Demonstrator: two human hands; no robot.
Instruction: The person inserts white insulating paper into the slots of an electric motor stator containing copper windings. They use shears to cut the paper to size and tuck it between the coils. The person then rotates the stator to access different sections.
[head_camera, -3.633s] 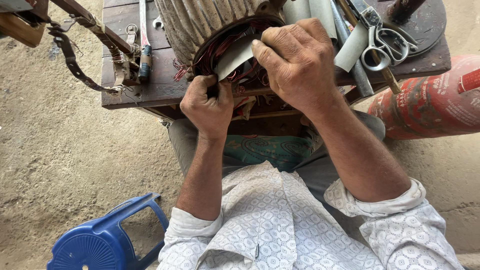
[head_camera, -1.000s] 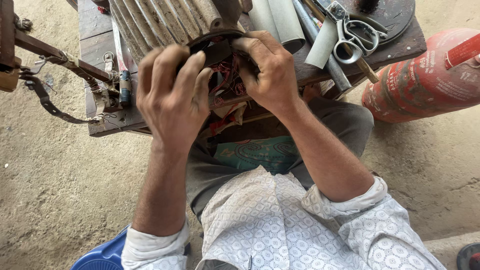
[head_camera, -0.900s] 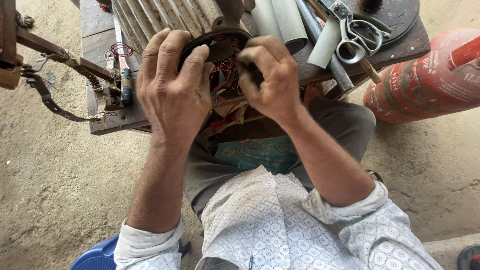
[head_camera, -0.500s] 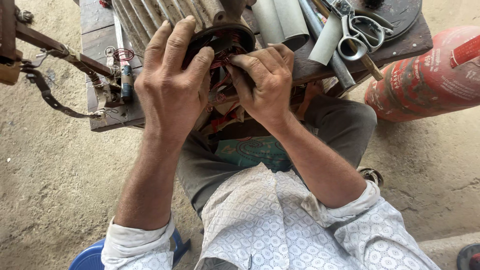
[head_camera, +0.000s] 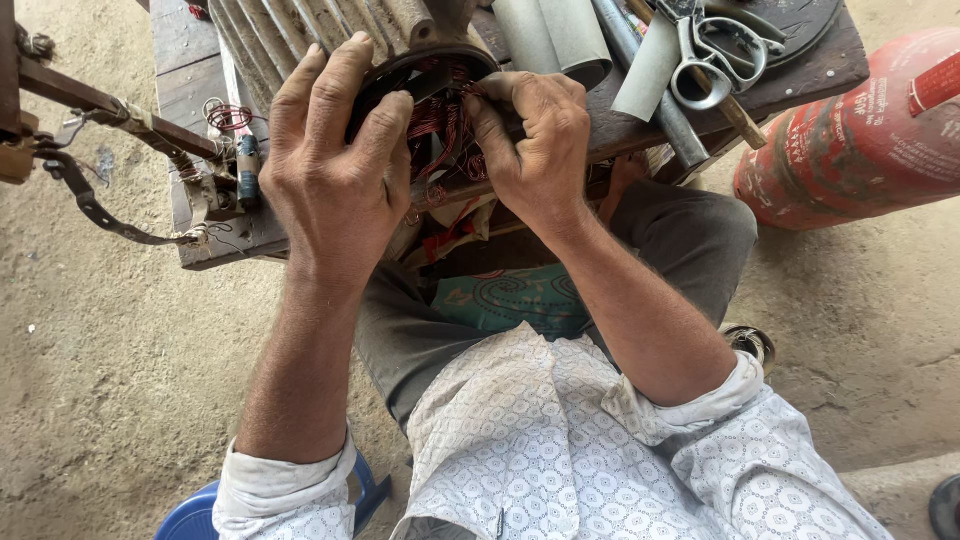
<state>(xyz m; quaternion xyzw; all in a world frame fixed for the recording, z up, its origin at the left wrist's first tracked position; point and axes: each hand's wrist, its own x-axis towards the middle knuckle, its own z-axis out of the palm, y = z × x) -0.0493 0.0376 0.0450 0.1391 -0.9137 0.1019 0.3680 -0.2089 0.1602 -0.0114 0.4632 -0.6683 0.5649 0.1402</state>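
Head view — motor housing holds copper windings.

1. Bare sandy concrete floor, rough and dusty, in even daylight.
2. Dark wooden counter at 12 o'clock.
3. Red gas cylinder lying at 2 o'clock.
4. Blue plastic stool at 7 o'clock.

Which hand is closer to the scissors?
Right. The right hand is on the motor's copper wires, just beside the scissors; the left hand is farther away.
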